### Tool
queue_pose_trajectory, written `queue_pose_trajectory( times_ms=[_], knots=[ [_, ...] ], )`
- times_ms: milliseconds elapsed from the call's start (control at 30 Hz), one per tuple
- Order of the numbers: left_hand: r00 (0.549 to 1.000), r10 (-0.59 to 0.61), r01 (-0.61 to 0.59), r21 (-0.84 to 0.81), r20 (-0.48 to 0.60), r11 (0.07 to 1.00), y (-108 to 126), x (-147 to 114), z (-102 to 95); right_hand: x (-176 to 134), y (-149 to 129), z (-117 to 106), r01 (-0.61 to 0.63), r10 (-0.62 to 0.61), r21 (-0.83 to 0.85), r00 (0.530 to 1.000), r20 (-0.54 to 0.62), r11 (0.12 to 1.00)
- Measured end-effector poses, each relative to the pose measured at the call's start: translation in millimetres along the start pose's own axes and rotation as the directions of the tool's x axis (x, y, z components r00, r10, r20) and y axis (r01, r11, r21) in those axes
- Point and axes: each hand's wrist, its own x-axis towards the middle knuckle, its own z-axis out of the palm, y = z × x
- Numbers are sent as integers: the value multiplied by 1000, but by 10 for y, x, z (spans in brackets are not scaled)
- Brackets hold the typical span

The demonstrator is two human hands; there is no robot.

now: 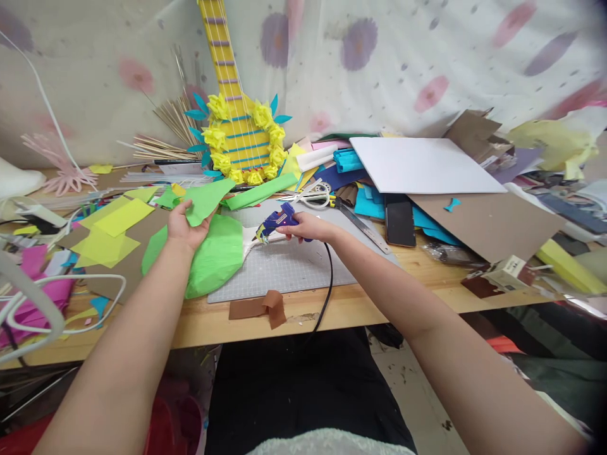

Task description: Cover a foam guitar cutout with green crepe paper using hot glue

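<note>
My left hand (186, 229) grips a piece of green crepe paper (208, 196), held up over a rounded body covered in green paper (220, 253). A pale white neck extends to the right from that body. In my right hand (310, 227) is a blue glue gun (277, 219), its nozzle pointing left and down close to where the neck meets the green body. The gun's black cord (330, 278) drops over the table's front edge. Under the work lies a grey cutting mat (294, 278).
Behind stands a yellow paper guitar (244, 142) trimmed with yellow flowers. Scissors (317, 194), a metal ruler (365, 229), a phone (399, 220) and a white board (427, 165) lie to the right. Yellow paper sheets (116, 221) are at left; a brown strip (249, 308) lies in front.
</note>
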Motion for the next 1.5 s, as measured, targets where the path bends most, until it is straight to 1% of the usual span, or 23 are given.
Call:
queue_pose_trajectory(
  times_ms=[100,167,267,333,400,533,700,800,1033,1267,1367,1500],
  knots=[
    [1000,4,-5,89,12,996,6,-10,10,-9,15,-34,20,-22,70,999,41,997],
    [1000,8,-8,111,2,994,7,-24,20,-23,-8,-37,20,-23,73,998,51,997],
    [999,-3,7,123,-37,992,7,-54,42,-28,-52,-20,11,-11,8,1000,17,1000],
    [999,-9,14,133,-38,991,7,-71,55,-9,-60,-9,13,-13,-35,1000,1,999],
    [999,-8,14,146,-42,989,5,-80,65,22,-48,-3,24,-24,-65,1000,4,998],
    [996,-17,31,169,-87,985,3,-72,69,54,-37,-1,44,-43,-111,999,9,993],
    [998,-36,45,171,-54,984,6,-54,63,7,-135,16,5,-5,-168,1000,-3,986],
    [996,-42,54,170,-74,984,9,-57,64,0,-171,24,4,-3,-182,1000,5,983],
    [999,-17,26,188,-47,982,2,-29,44,18,-154,19,2,-3,-196,1000,-3,981],
    [999,-20,27,187,-39,982,1,-29,37,34,-190,37,13,-12,-270,1000,4,963],
    [999,-20,27,180,-44,983,-2,-33,41,45,-179,20,3,-5,-308,1000,-7,951],
    [999,-18,24,174,-39,984,-4,-11,22,22,-150,-28,-12,5,-315,1000,-23,949]
  ],
)
